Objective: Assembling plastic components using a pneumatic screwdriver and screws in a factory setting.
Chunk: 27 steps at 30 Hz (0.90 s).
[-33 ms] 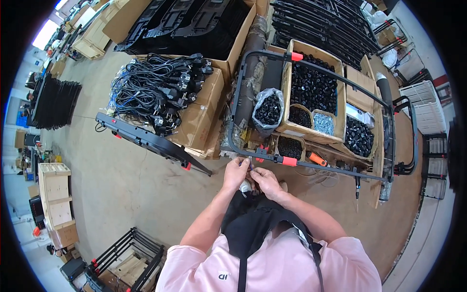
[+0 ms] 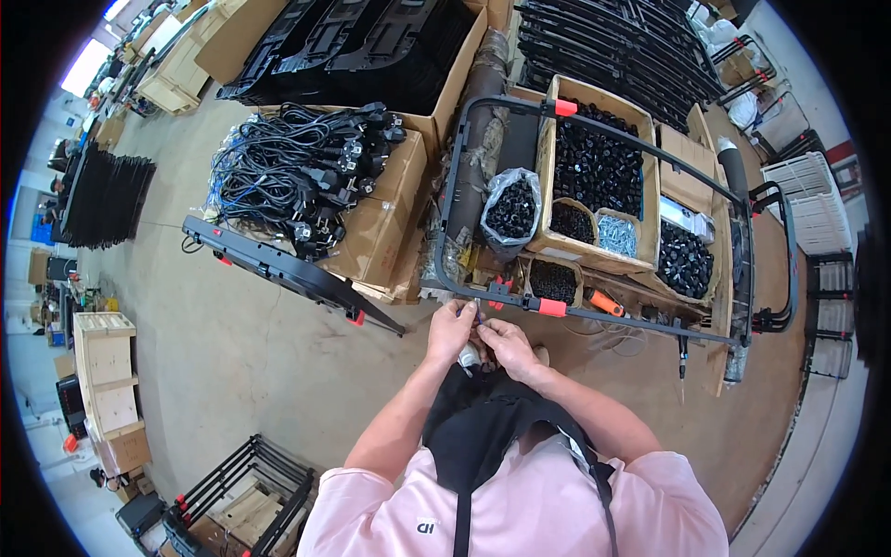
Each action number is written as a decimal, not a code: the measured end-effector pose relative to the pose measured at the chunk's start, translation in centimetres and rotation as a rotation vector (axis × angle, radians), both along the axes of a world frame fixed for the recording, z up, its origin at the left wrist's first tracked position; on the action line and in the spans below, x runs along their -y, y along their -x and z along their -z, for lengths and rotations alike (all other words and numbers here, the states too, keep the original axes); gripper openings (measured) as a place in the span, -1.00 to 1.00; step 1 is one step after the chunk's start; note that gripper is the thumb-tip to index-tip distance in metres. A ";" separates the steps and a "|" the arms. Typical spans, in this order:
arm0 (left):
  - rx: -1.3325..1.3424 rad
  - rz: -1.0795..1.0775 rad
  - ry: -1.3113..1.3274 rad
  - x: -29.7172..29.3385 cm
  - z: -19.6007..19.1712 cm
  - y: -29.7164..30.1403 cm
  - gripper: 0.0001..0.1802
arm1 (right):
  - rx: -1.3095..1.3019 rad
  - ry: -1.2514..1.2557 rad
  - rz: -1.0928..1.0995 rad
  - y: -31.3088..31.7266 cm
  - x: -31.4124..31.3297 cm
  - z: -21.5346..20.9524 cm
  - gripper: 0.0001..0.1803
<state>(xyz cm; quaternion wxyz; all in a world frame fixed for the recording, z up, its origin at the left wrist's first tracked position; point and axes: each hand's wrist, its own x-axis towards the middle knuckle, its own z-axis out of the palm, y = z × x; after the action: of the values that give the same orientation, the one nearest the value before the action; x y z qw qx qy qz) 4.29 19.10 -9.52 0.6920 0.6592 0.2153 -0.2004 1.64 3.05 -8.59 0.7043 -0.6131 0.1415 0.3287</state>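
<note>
My left hand point(image 2: 451, 330) and my right hand point(image 2: 510, 346) meet in front of my apron, just below the near-left corner of a black tubular frame point(image 2: 613, 320). The fingers of both are pinched together around something small and thin, with a dark bluish tint. Fingertips hide most of it, so its kind cannot be made out. The frame lies across the workbench and carries red clips point(image 2: 552, 307). Close above my fingers is a small red and black fitting point(image 2: 499, 291) by the frame's corner.
Beyond the frame stand a box of black plastic parts point(image 2: 599, 167), a tub of silver screws point(image 2: 616, 236) and a bag of black parts point(image 2: 510, 212). An orange-black tool point(image 2: 605, 302) lies nearby. Left are heaped power cables point(image 2: 297, 167) on a carton and a leaning black panel point(image 2: 278, 269).
</note>
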 end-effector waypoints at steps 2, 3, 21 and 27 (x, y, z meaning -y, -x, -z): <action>-0.014 -0.071 0.047 0.7 -0.8 -0.4 -0.70 | 0.020 -0.003 0.024 -0.1 0.2 1.1 -0.69; -0.047 -0.101 0.082 1.0 -1.2 -0.5 -0.70 | 0.039 -0.005 0.041 -0.1 0.3 1.7 -0.69; -0.112 -0.199 0.353 0.8 -0.1 0.4 -0.77 | 0.039 0.000 0.065 -0.4 -0.8 0.0 -0.69; 0.022 -0.172 -0.133 1.7 -0.1 0.1 -0.69 | 0.030 0.057 0.037 -0.5 -0.7 0.1 -0.66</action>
<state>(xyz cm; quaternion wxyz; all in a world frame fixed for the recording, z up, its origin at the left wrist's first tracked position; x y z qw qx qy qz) 4.20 17.36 -9.44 0.6638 0.6849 0.2763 -0.1180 2.12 3.76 -8.67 0.6946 -0.6351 0.1515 0.3020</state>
